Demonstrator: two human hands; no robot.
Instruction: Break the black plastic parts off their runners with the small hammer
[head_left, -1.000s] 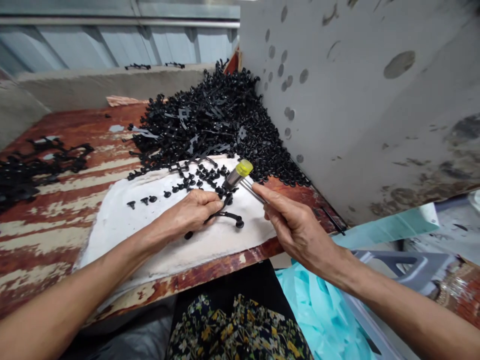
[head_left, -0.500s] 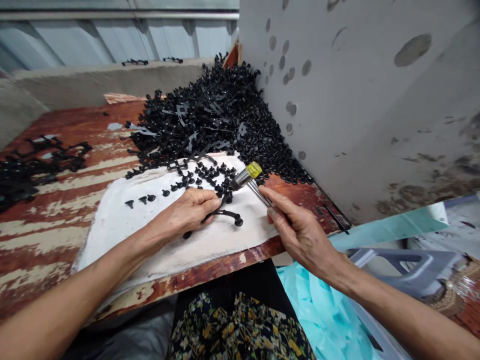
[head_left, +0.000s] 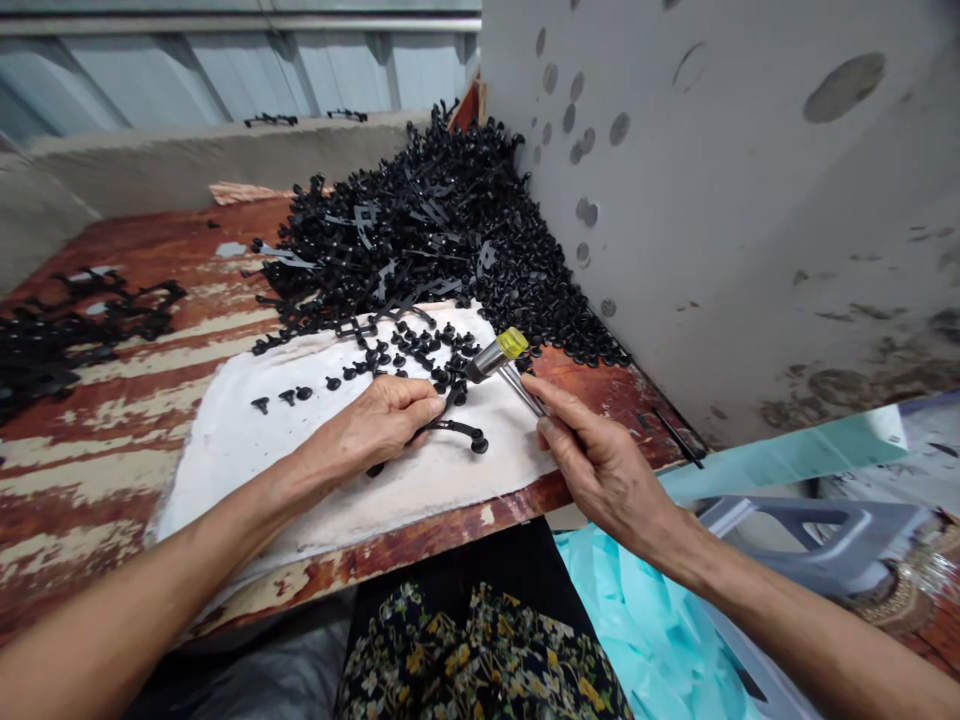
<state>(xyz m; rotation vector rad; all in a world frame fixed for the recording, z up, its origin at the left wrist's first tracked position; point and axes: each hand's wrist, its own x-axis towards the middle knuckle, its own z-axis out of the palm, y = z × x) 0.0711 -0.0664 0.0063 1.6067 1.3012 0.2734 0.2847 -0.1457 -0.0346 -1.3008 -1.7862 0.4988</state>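
Note:
My left hand (head_left: 394, 415) is closed on a black branched plastic part (head_left: 457, 428) with round knobs at its ends, held over a white cloth pad (head_left: 300, 460). The fingers hide part of it. In my right hand (head_left: 592, 440) is a small hammer (head_left: 495, 357) with a metal head, a yellow end and a dark end, gripped by its metal handle. The dark end is close to the upper arm of the black part; whether they touch I cannot tell. Several small black knobbed pieces (head_left: 405, 350) lie scattered on the pad beyond my left hand.
A large heap of black plastic parts (head_left: 420, 220) rises behind the pad against a grey panel (head_left: 712, 200). More black parts (head_left: 90, 320) lie on the worn red table (head_left: 225, 260) at left. Below right are turquoise bag (head_left: 637, 620) and grey plastic stool (head_left: 817, 540).
Both hands, the hammer and the black part keep nearly the same places. The whole view has shifted only very slightly.

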